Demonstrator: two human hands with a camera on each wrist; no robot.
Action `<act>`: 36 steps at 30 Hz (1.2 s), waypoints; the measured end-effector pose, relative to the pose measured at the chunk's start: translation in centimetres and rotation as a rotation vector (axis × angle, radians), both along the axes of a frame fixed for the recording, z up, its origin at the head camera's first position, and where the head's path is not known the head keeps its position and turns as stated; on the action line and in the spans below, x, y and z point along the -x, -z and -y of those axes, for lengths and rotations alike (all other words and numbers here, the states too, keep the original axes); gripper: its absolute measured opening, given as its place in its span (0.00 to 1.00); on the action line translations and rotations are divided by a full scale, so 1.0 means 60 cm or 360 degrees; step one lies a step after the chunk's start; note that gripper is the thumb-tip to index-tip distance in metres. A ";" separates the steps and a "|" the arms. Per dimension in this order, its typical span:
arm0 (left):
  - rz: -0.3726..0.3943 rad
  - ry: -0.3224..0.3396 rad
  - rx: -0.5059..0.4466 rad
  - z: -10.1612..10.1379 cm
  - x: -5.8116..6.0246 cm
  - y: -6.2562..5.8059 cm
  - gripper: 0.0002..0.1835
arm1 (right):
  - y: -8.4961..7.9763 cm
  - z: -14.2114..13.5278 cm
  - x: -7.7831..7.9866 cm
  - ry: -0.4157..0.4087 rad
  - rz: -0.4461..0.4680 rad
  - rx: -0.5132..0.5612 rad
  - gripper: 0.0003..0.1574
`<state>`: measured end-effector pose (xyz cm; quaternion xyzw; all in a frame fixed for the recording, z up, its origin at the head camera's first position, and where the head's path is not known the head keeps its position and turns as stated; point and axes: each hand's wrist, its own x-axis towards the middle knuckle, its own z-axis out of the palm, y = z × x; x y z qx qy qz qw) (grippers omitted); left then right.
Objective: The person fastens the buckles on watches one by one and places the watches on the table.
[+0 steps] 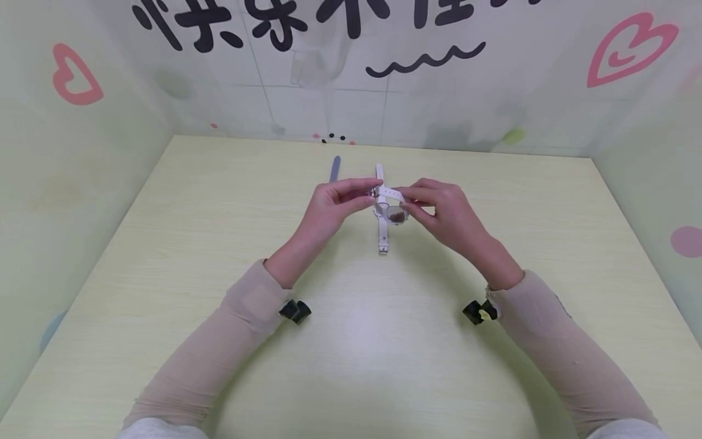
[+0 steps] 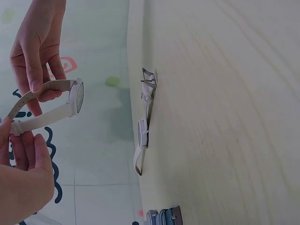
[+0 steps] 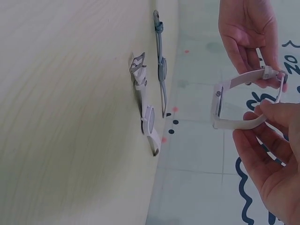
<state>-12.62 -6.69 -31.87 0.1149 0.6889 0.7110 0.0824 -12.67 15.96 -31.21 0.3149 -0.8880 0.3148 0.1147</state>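
Both hands hold a white wristwatch [image 1: 396, 214] in the air above the table, its strap bent into a loop. My left hand [image 1: 331, 207] pinches the buckle end of the strap. Between thumb and fingers, my right hand [image 1: 452, 213] grips the other strap half, the one with the row of holes. In the right wrist view the strap ends meet at the buckle [image 3: 280, 76] by the left fingertips. A second white wristwatch [image 1: 382, 235] lies stretched out on the table beneath, partly covered by the held one in the head view.
A blue-grey wristwatch [image 3: 162, 68] lies beside the white one on the table; the left hand hides most of it in the head view. The pale wooden table [image 1: 362, 366] meets a printed back wall [image 1: 351, 110] and side walls.
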 end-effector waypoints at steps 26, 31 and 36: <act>-0.0044 -0.0017 -0.0003 -0.006 -0.001 0.011 0.17 | 0.002 0.003 -0.003 -0.0038 0.0134 0.0063 0.18; -0.0026 -0.0028 -0.0010 -0.006 -0.001 0.011 0.17 | 0.004 0.003 -0.001 -0.0062 0.0134 0.0101 0.17; -0.0017 -0.0033 -0.0014 -0.005 -0.001 0.010 0.17 | -0.001 0.002 -0.001 -0.0059 0.0120 0.0114 0.16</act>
